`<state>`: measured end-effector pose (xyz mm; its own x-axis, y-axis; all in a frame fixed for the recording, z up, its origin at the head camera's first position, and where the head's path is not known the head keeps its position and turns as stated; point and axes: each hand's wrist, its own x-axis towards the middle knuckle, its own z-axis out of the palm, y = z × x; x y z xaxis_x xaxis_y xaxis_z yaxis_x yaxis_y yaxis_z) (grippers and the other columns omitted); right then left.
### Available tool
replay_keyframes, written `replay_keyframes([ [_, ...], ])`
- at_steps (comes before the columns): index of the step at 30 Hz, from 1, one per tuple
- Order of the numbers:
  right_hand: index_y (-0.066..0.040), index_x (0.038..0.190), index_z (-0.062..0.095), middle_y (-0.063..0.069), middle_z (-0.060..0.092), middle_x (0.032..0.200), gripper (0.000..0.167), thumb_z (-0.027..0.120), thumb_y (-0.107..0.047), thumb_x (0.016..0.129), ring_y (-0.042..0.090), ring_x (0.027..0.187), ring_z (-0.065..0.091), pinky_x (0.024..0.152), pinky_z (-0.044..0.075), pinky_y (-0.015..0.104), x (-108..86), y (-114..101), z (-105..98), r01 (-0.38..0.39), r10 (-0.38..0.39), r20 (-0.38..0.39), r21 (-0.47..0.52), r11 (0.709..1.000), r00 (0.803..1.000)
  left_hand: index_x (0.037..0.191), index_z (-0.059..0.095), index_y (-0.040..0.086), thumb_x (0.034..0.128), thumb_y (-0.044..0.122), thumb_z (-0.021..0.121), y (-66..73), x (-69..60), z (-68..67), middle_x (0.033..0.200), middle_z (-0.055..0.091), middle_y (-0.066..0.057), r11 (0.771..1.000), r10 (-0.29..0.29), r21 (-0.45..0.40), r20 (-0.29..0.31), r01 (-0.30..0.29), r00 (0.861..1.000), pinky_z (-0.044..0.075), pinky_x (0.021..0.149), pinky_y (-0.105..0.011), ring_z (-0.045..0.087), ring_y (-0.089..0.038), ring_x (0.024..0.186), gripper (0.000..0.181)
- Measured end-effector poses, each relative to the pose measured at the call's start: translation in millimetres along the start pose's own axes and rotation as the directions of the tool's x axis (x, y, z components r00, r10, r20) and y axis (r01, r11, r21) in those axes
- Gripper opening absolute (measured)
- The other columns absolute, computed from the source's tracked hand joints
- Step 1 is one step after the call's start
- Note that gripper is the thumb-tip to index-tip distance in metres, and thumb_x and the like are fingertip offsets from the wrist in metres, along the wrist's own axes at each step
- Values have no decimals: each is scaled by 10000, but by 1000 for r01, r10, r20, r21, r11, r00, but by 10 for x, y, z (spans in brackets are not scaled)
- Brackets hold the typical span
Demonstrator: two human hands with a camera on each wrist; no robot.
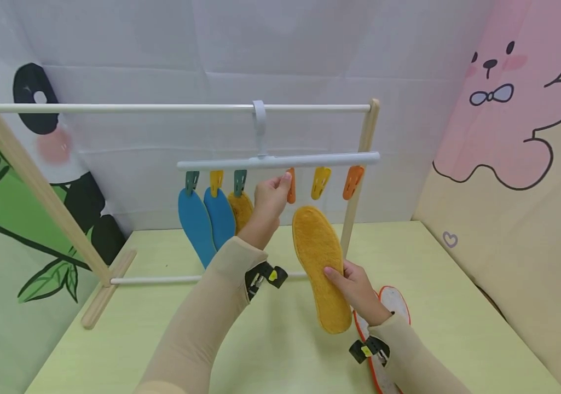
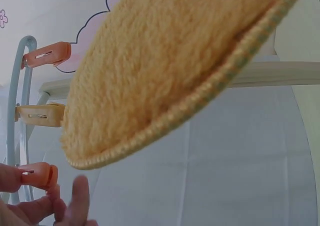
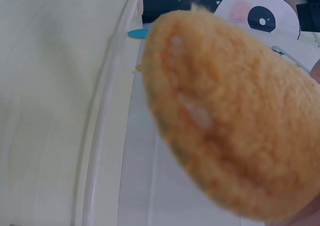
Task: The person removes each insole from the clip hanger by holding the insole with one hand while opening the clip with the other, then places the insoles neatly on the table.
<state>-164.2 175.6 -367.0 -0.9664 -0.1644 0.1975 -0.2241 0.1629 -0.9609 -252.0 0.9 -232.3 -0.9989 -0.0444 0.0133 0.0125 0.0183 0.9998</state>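
My left hand (image 1: 270,202) is raised to the white hanger bar (image 1: 241,163) and pinches an orange clip (image 1: 291,186) hanging under it. In the left wrist view, thumb and fingers sit around that orange clip (image 2: 39,175). My right hand (image 1: 361,290) grips a fuzzy yellow insole (image 1: 321,262) by its side, thumb across the front. The insole stands nearly upright, its top end a little below the pinched clip and apart from it. Close up, the plush insole (image 3: 235,121) fills much of the right wrist view, hiding most of that hand.
Two blue insoles (image 1: 194,224) and a fuzzy yellow insole (image 1: 241,210) hang from clips at the left. A yellow clip (image 1: 321,183) and another orange clip (image 1: 353,182) hang at the right. White insoles with red edges (image 1: 394,303) lie on the table. A wooden rack (image 1: 46,191) supports the hanger.
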Motion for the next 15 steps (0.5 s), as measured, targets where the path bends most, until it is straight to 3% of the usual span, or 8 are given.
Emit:
replay_keyframes([
  [5, 125, 1161, 551, 162, 656, 968, 328, 539, -157, 992, 149, 811, 653, 729, 538, 297, -1, 34, -5, 1, -1, 1, -1, 1000, 1000, 1240, 596, -27, 1008, 285, 491, -15, 7, 1, 1152, 623, -185, 999, -9, -42, 16, 9, 1000, 274, 1089, -464, 612, -173, 687, 402],
  [7, 129, 1161, 550, 171, 656, 971, 335, 539, -160, 992, 148, 811, 652, 728, 538, 296, -4, 42, -7, -1, 1, -1, 2, 1000, 1000, 1244, 593, -28, 1008, 285, 491, -18, 9, 1, 1140, 626, -181, 999, -10, -52, 15, 11, 1000, 277, 1088, -462, 592, -137, 637, 405],
  [11, 130, 1157, 553, 184, 654, 968, 327, 536, -153, 993, 155, 806, 652, 727, 537, 293, -3, 58, -13, -16, 16, -10, 2, 1000, 1000, 1232, 614, -22, 1002, 298, 504, -19, 17, 2, 1196, 613, -157, 999, -3, -33, 2, 3, 1000, 313, 1069, -428, 591, -188, 953, 409],
  [15, 131, 1158, 550, 183, 653, 970, 327, 533, -151, 994, 152, 807, 648, 731, 534, 285, -17, 52, 0, -26, 26, -12, -1, 1000, 1000, 1219, 631, -15, 995, 311, 515, -14, 12, -9, 1263, 590, -128, 1000, 1, -8, -6, -2, 1000, 317, 1064, -417, 470, -250, 1198, 412],
])
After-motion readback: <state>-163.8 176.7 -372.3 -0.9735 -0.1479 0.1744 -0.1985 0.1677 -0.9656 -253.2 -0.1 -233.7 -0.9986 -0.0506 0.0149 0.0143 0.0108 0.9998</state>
